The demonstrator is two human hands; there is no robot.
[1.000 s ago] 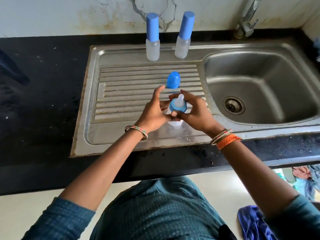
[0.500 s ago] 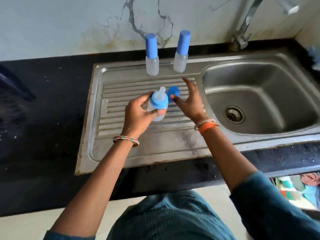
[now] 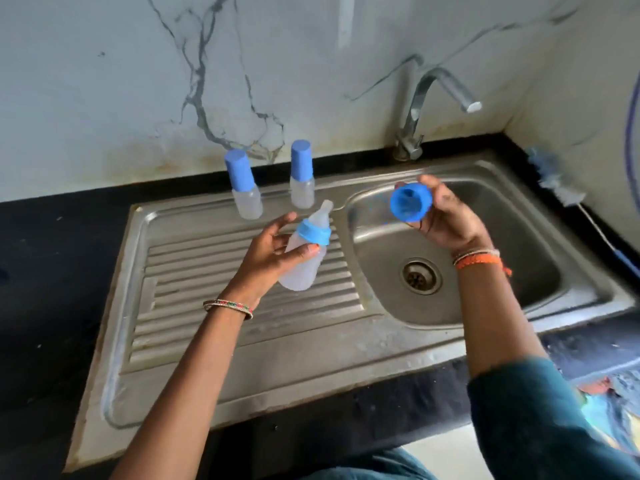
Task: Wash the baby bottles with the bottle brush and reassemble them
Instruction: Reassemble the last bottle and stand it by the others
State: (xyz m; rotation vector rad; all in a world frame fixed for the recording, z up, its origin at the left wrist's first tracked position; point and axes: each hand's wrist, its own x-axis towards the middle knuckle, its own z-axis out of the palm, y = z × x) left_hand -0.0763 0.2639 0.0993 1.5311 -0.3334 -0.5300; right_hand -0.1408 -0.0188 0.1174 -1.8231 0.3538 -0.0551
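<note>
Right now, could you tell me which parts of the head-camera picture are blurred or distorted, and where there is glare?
Head view: the bottle brush at the right edge is smeared with blur; the right hand and its blue cap are slightly soft; the wide lens bows the sink rim; soft daylight glare lies on the basin wall, with no hard shadows.

Three baby bottles are showing: two capped bottles (image 3: pixel 243 188) (image 3: pixel 302 176) standing far on the drainboard, one uncapped bottle (image 3: pixel 304 252) tilting nearer. One loose blue cap (image 3: pixel 410 203), one bottle brush (image 3: pixel 554 178) lying far right, one tap (image 3: pixel 420 109) and two hands (image 3: pixel 268 252) (image 3: pixel 446 220) are showing.
</note>
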